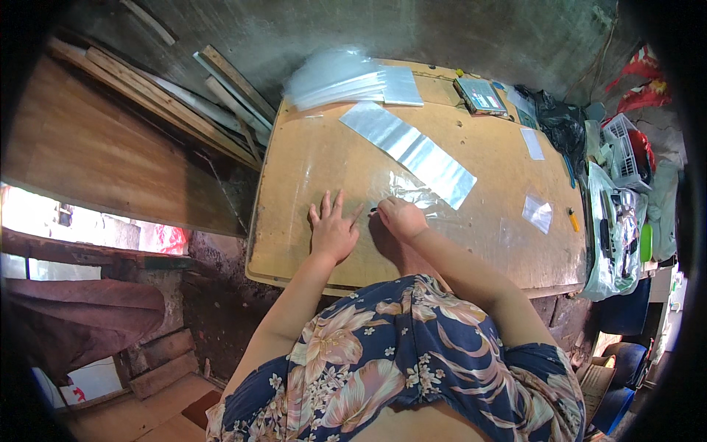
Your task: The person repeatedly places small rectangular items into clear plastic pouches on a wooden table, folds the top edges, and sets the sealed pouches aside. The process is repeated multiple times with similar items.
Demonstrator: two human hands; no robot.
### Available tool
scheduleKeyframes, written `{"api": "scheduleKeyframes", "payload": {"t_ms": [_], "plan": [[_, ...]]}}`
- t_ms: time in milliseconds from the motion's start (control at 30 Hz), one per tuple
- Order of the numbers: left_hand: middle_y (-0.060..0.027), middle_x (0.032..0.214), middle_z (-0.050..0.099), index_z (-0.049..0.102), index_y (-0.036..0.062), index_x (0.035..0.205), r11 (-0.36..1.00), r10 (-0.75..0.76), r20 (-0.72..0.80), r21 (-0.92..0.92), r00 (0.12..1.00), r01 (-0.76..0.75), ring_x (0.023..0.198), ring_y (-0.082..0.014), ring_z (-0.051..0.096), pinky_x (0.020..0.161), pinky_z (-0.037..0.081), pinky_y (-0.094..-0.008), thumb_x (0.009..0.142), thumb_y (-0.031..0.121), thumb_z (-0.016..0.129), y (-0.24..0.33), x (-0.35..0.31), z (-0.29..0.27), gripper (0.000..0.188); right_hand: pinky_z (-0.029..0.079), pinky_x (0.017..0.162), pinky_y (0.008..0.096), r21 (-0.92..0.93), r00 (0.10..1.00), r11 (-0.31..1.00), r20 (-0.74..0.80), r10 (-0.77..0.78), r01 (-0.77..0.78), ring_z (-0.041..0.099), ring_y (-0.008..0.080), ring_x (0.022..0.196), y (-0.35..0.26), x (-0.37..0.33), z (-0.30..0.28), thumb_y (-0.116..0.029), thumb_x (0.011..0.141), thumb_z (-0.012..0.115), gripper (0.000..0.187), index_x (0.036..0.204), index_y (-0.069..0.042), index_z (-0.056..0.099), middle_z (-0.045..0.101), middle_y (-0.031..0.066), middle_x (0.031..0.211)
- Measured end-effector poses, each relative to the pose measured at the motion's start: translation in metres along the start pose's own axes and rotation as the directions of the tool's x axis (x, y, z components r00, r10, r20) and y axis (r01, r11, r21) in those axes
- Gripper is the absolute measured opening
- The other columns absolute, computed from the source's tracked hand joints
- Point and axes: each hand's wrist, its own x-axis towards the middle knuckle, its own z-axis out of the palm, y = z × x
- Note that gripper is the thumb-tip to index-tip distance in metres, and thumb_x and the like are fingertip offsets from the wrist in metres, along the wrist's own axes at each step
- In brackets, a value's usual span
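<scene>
On wooden table: hands, left spread, right pinching dark object.

Wooden planks rest along a brown panel left of the desk, with a brown cloth noted at lower left. A crumpled black bag occupies the desk's far right corner, near a white basket. A grey wall stands behind.

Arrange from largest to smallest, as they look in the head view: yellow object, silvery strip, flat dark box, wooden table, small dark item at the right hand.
Wooden table
Silvery strip
Flat dark box
Yellow object
Small dark item, judged by its visible part at the right hand
</scene>
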Motion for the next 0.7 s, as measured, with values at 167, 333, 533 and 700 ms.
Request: {"api": "scheduleKeyframes", "payload": {"t_ms": [167, 333, 533, 700], "plan": [[-0.0152, 0.148, 0.03, 0.054, 0.0299, 0.131, 1.0, 0.006, -0.025, 0.009, 1.0, -0.006, 0.138, -0.0393, 0.021, 0.107, 0.015, -0.0625, 0.086, 0.03, 0.051, -0.002, 0.0, 0.002, 0.045, 0.053, 0.062, 0.0424, -0.032, 1.0, 0.999, -0.013, 0.005, -0.006, 0.064, 0.0324, 0.074, -0.002, 0.002, 0.005, -0.022, 0.087, 0.056, 0.014, 0.085, -0.008, 0.057, 0.06, 0.0123, 0.084], [-0.015, 0.149, 0.029, 0.056, 0.0296, 0.129, 1.0, 0.003, -0.016, 0.001, 1.0, -0.003, 0.138, -0.0387, 0.02, 0.107, 0.016, -0.0617, 0.086, 0.031, 0.051, -0.003, -0.001, 0.002, 0.044, 0.052, 0.061, 0.0413, -0.01, 1.0, 1.0, 0.0, -0.028, 0.028, 0.063, 0.0316, 0.074, -0.002, -0.001, 0.008, -0.021, 0.086, 0.056, 0.012, 0.084, -0.009, 0.058, 0.06, 0.0111, 0.081], [-0.0151, 0.148, 0.029, 0.056, 0.0296, 0.129, 1.0, 0.007, -0.024, -0.001, 1.0, -0.007, 0.138, -0.0383, 0.02, 0.107, 0.016, -0.0614, 0.085, 0.031, 0.052, -0.004, -0.001, 0.003, 0.044, 0.053, 0.062, 0.0415, -0.077, 0.995, 0.995, -0.072, -0.067, 0.061, 0.063, 0.0317, 0.072, 0.001, 0.0, 0.011, -0.021, 0.086, 0.054, 0.012, 0.084, -0.009, 0.057, 0.06, 0.011, 0.08], [-0.0151, 0.148, 0.031, 0.055, 0.0278, 0.13, 1.0, 0.019, -0.045, 0.004, 0.999, -0.019, 0.138, -0.0385, 0.021, 0.107, 0.016, -0.0619, 0.085, 0.031, 0.052, -0.005, -0.001, 0.005, 0.045, 0.052, 0.063, 0.04, 0.023, 0.991, 0.998, -0.115, 0.066, -0.064, 0.064, 0.0307, 0.074, -0.003, -0.003, -0.002, -0.02, 0.086, 0.056, 0.014, 0.087, -0.007, 0.059, 0.062, 0.0109, 0.082]]}}
